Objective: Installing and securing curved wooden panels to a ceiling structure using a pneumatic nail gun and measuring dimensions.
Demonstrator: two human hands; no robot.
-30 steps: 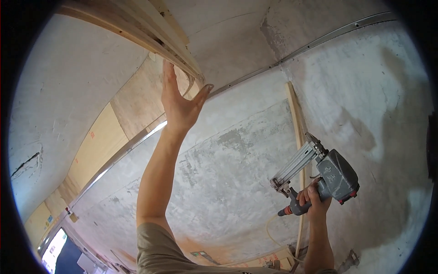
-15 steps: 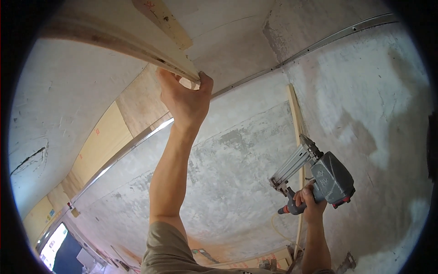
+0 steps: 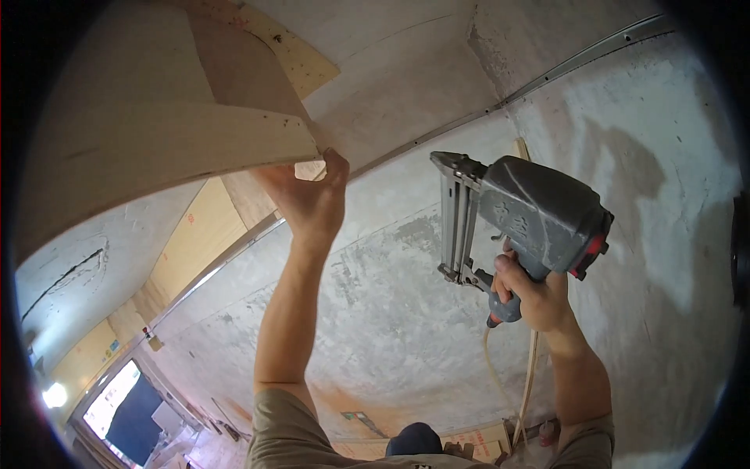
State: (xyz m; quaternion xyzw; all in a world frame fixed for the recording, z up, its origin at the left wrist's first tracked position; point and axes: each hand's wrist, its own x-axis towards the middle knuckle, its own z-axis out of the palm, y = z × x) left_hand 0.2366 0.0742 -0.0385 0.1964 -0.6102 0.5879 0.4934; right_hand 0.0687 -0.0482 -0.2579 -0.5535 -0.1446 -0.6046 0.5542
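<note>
Overhead at the upper left, my left hand grips the end of a pale plywood board from below, with the thumb at its right corner and the fingers partly hidden by the board. My right hand is wrapped round the handle of a dark grey air nail gun. The gun is raised to the right of the board, apart from it, its nose pointing up and left. A pale air hose hangs from the red fitting at the handle's end.
A plywood piece is fixed to the ceiling beyond the board. A metal strip runs along the top of the rough plaster wall. Behind the gun, a narrow wooden strip leans there. More plywood panels line the ceiling edge.
The nail gun has risen in my right hand, closer to the board. The board has tilted so more of its broad face shows, and my left hand sits slightly lower and further left.
</note>
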